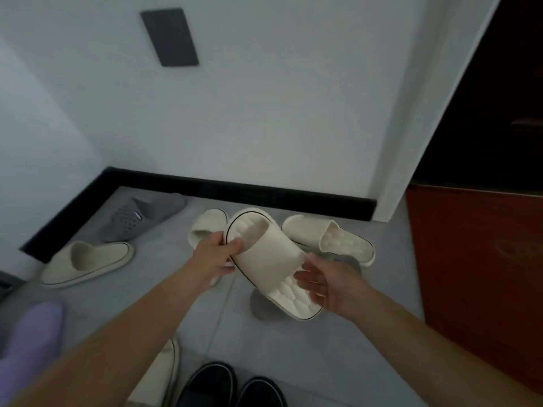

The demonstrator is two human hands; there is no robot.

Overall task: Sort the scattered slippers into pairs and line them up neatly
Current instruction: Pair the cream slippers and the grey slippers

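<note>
Cream slipper: held above floor, long axis running from our left hand, fingers pinching far rim, diagonally toward our right hand, fingers spread loose, just beside near end.

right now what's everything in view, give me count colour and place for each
held slipper: one, cream, lifted above the floor, centre
right slipper: one, cream, floor, near the skirting
middle slipper: one, cream, floor, behind the held one
left slipper: one, cream, floor, far left
bottom slipper: one, cream, bottom edge, partly under a forearm
perforated slipper: one, grey, floor, left corner
hidden slipper: one, grey, floor, mostly covered by the held one
purple slipper: one, lilac, lower left edge
black shoes: two, black, bottom edge
wall panel: one, dark grey, white wall
left hand: one, fingers pinch the held slipper's rim
right hand: one, fingers relaxed, at its other end
</note>
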